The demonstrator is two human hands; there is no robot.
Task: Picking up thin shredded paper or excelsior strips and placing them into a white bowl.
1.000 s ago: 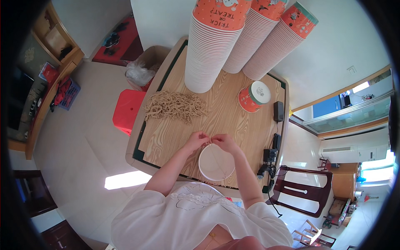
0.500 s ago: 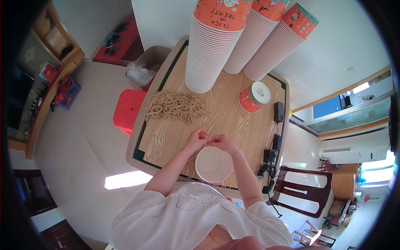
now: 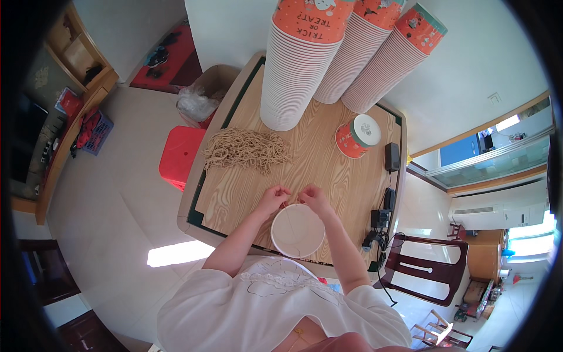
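Observation:
In front of me an open paper bucket (image 3: 298,232) stands at the table's near edge, its pale inside facing up. My left hand (image 3: 274,198) is closed in a pinch at the left of its far rim. My right hand (image 3: 315,199) pinches at the right of the same rim, a small gap from the left. Whatever lies between the fingertips is too small to make out; a faint thin line runs inside the bucket. Farther left lies a loose heap of tan cord (image 3: 247,151). One orange paper bucket (image 3: 350,141) rests upside down at the right, its white base up.
Tall stacks of nested paper buckets (image 3: 299,76) rise at the table's far side. Black adapters (image 3: 392,157) and cables line the right edge, beside a dark wooden chair (image 3: 425,270). A red stool (image 3: 183,155) and a bin with a plastic bag (image 3: 199,104) stand left.
My hands have drawn apart, the left slightly left and the right slightly right. The bucket before me has shifted a little left. The stacks and cord heap have stayed put.

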